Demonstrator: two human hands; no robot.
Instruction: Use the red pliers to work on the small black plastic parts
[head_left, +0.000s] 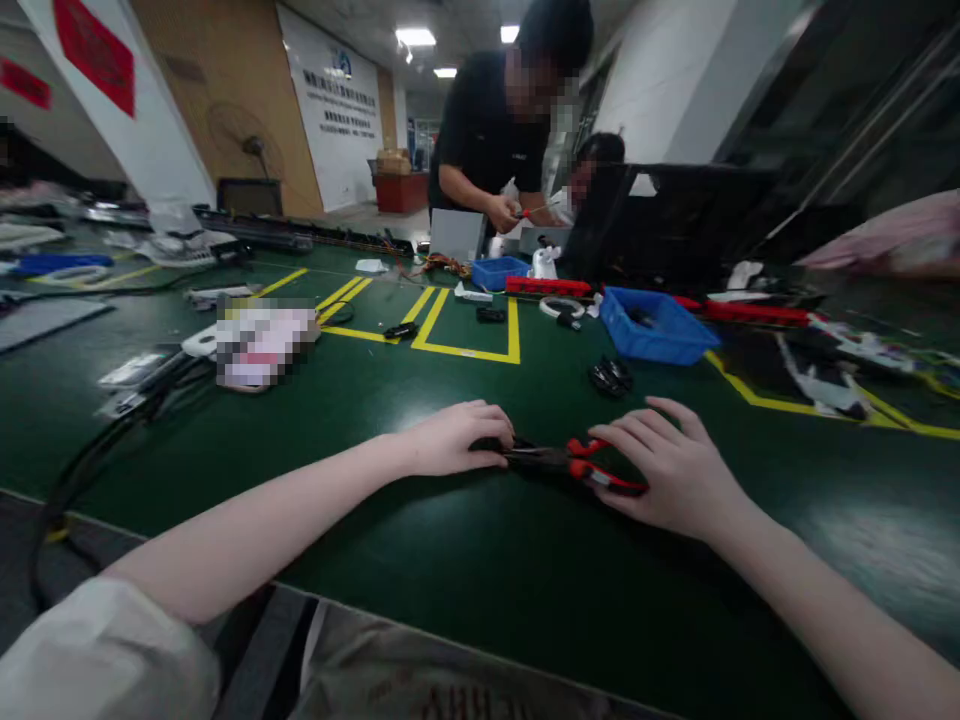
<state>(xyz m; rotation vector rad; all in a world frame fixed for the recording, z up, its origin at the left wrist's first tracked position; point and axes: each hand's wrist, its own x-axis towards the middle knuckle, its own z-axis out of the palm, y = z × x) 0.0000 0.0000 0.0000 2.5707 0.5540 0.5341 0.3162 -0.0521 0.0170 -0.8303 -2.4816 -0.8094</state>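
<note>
A pair of pliers (570, 462) with red handles lies flat on the green table (420, 560), jaws pointing left. My left hand (454, 438) rests palm down over the jaw end, its fingers curled on a small dark part I cannot make out. Over the red handles lies my right hand (671, 465), its fingers stretched and slightly spread, touching the handles without being wrapped round them.
A blue bin (654, 325) stands behind my right hand, with small black parts (611, 375) in front of it. Black cables (112, 430) run along the left. A person in black works at the far side, beside a second blue tray (499, 272). Yellow tape lines (465, 350) mark the table.
</note>
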